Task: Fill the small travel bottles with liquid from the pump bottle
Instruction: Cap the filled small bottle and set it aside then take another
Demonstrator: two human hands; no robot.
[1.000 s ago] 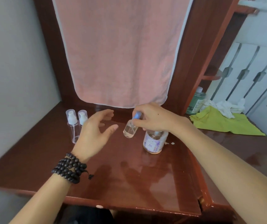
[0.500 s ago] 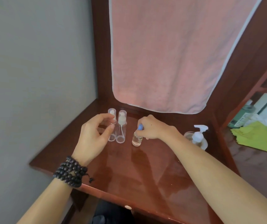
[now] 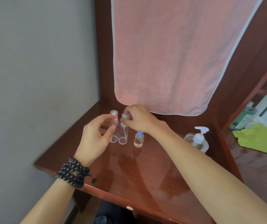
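Left hand [image 3: 95, 138], beaded bracelet [image 3: 73, 174] at wrist: fingers [image 3: 108, 118] curling loosely beside the left spray bottle [image 3: 114, 128], contact unclear. Two clear spray bottles standing upright, touching, looking empty; right hand [image 3: 138, 119] is pinching the cap of the right spray bottle [image 3: 123, 133]. Small blue-capped bottle [image 3: 139, 140] standing just beside, holding clear liquid. Pump bottle [image 3: 198, 140] sitting well right on the tabletop [image 3: 145, 172], white pump, liquid low.

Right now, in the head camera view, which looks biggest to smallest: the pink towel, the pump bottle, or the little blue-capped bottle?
1. pink towel, by far the largest.
2. pump bottle.
3. blue-capped bottle, smallest.
Both bottles stand at a similar distance, so that order seems fair.
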